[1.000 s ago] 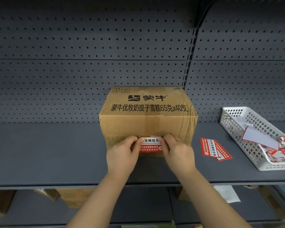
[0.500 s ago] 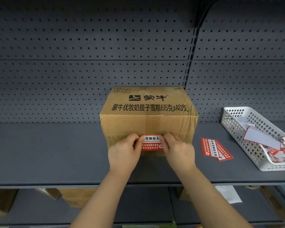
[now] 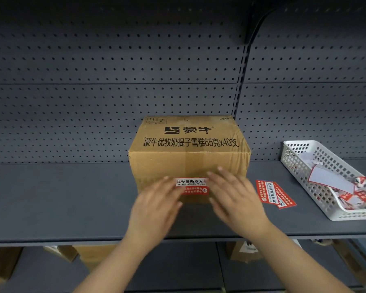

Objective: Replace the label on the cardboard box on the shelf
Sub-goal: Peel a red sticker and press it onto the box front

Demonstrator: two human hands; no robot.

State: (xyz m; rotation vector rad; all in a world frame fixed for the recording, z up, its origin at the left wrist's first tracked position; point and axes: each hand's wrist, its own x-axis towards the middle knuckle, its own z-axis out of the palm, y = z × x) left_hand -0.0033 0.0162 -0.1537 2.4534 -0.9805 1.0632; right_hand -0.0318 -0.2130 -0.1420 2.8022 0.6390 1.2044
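A brown cardboard box (image 3: 188,149) with black printed characters stands on the grey shelf (image 3: 61,197) against the pegboard. A red and white label (image 3: 192,186) is stuck low on its front face. My left hand (image 3: 156,201) is just left of the label, fingers spread and blurred, holding nothing. My right hand (image 3: 232,193) is just right of the label, also spread flat with fingers apart in front of the box's lower right front. Both hands overlap the label's ends.
Two red label sheets (image 3: 274,194) lie on the shelf right of the box. A white plastic basket (image 3: 292,159) with paper scraps and label pieces sits at the far right. Cardboard boxes (image 3: 89,254) show on the lower shelf.
Both hands have opened from pinching the label's ends and slid outward and slightly back, fingers now spread. The label stays stuck on the box front.
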